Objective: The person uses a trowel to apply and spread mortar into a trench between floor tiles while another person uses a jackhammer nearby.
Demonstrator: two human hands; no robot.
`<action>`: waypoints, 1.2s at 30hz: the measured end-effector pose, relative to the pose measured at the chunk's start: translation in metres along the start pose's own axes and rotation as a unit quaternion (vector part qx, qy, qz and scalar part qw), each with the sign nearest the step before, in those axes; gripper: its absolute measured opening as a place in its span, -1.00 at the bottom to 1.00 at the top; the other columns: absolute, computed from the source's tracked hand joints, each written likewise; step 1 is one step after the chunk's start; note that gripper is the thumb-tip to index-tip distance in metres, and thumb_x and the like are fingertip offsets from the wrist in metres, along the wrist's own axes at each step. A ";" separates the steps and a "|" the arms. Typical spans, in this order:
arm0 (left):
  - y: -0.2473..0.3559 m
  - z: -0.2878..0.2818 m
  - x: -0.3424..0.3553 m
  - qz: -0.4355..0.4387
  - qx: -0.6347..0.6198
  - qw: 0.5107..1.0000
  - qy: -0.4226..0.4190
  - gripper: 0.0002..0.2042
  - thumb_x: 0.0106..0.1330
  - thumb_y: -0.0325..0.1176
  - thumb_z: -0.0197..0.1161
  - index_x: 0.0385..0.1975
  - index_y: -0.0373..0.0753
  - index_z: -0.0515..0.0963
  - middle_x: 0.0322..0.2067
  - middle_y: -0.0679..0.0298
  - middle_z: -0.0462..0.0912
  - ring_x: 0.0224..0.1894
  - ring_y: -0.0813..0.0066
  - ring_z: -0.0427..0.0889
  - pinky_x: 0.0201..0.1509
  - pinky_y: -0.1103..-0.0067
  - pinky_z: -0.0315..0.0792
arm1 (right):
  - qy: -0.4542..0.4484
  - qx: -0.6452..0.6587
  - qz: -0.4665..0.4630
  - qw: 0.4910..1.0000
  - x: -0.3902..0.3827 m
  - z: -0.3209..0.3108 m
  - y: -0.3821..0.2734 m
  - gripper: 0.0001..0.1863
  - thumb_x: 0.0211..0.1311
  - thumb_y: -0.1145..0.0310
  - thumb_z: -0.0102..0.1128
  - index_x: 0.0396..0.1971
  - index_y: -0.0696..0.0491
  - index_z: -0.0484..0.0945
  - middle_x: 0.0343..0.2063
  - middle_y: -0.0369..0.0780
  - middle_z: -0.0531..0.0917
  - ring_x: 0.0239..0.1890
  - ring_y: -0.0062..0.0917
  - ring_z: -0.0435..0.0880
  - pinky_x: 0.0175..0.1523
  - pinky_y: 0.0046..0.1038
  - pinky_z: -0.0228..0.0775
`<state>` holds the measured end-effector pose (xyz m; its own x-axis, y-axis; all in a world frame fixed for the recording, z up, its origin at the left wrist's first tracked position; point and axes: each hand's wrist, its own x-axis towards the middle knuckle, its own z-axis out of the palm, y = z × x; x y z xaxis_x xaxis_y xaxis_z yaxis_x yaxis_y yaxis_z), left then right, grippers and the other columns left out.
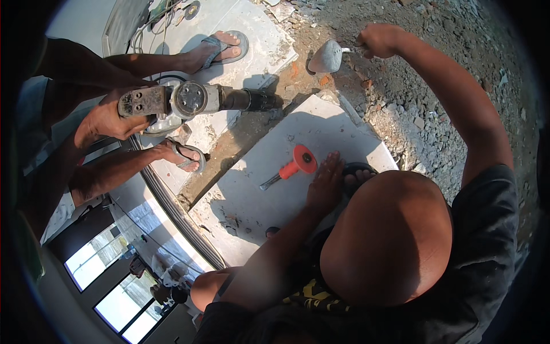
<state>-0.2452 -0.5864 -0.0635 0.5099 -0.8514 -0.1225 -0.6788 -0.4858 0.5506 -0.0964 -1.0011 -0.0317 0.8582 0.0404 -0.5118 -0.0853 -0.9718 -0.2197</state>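
My right hand, arm stretched far out, is closed round the handle of a trowel. The trowel's grey pointed blade is over the broken edge between slab and rubble. My left hand lies flat with fingers stretched out on the pale concrete slab, beside my sandalled foot. Just left of that hand is a chisel with a red grip and round hand guard, lying on the slab and touched by neither hand. My bent knee covers part of the slab.
At the left a co-worker's hand grips a demolition hammer pointing toward the dug channel. The co-worker's sandalled feet stand on the far slab. Gravel and rubble spread at the right. Cables lie at the upper left.
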 end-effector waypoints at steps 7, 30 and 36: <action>-0.002 0.005 0.001 0.011 0.032 0.999 0.013 -0.51 0.30 -0.52 0.13 0.26 -0.39 0.38 0.41 -0.06 0.29 0.48 0.00 0.27 0.53 0.17 0.21 | -0.012 -0.115 0.090 0.989 0.004 0.026 -0.018 -0.74 0.34 0.32 0.14 -0.12 0.05 0.75 -0.06 -0.12 0.75 -0.02 -0.22 0.76 0.00 -0.16 0.66; -0.003 -0.001 0.000 0.006 -0.006 1.000 0.004 -0.53 0.34 -0.50 0.11 0.28 -0.36 0.36 0.44 -0.05 0.24 0.49 0.00 0.23 0.53 0.15 0.18 | 0.137 -0.180 0.031 0.974 -0.056 0.163 0.040 -0.48 0.44 0.20 -0.04 0.38 -0.34 0.38 -0.01 -0.14 0.62 -0.07 -0.18 0.69 -0.02 -0.19 0.59; -0.001 0.003 0.000 -0.002 -0.001 1.000 -0.015 -0.54 0.36 -0.47 0.11 0.28 -0.35 0.36 0.44 -0.06 0.22 0.50 -0.02 0.22 0.54 0.14 0.17 | 0.205 -0.065 0.297 0.930 -0.093 0.135 0.089 -0.56 0.48 0.12 0.00 0.31 -0.27 0.44 -0.01 -0.14 0.64 0.00 -0.16 0.70 0.02 -0.12 0.58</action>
<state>-0.2461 -0.5860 -0.0662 0.4966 -0.8551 -0.1491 -0.6760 -0.4888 0.5515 -0.2519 -1.0598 -0.1160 0.8025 -0.5789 -0.1445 -0.5670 -0.8153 0.1171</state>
